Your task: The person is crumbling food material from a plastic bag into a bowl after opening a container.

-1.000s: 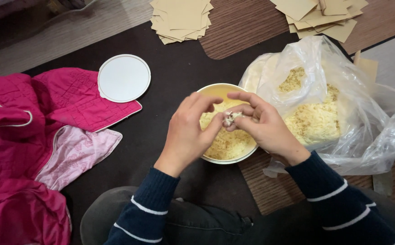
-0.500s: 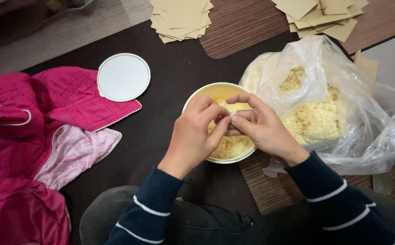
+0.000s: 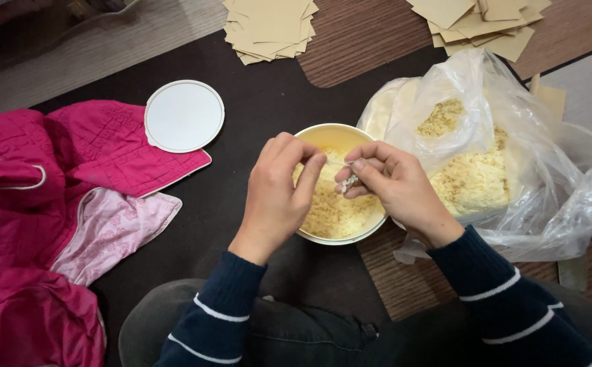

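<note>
A round pale yellow bowl point(image 3: 333, 136) filled with yellow crumbly material sits on the dark mat in front of me. Both hands hover over it. My right hand point(image 3: 391, 187) pinches a small whitish piece point(image 3: 350, 182) between its fingertips. My left hand point(image 3: 279, 194) has its fingers curled, fingertips close to the right hand's, and I cannot see anything held in it. A clear plastic bag point(image 3: 513, 163) holding more of the yellow crumbly material lies right beside the bowl, touching its right side.
A round white lid point(image 3: 183, 117) lies left of the bowl. A pink quilted jacket point(image 3: 44, 204) covers the left side. Two stacks of tan paper sheets point(image 3: 268, 27) point(image 3: 479, 24) lie at the far edge. My knees are at the bottom.
My hands have drawn slightly apart over the bowl. The small whitish piece stays at my right fingertips while my left fingers have pulled back a little to the left.
</note>
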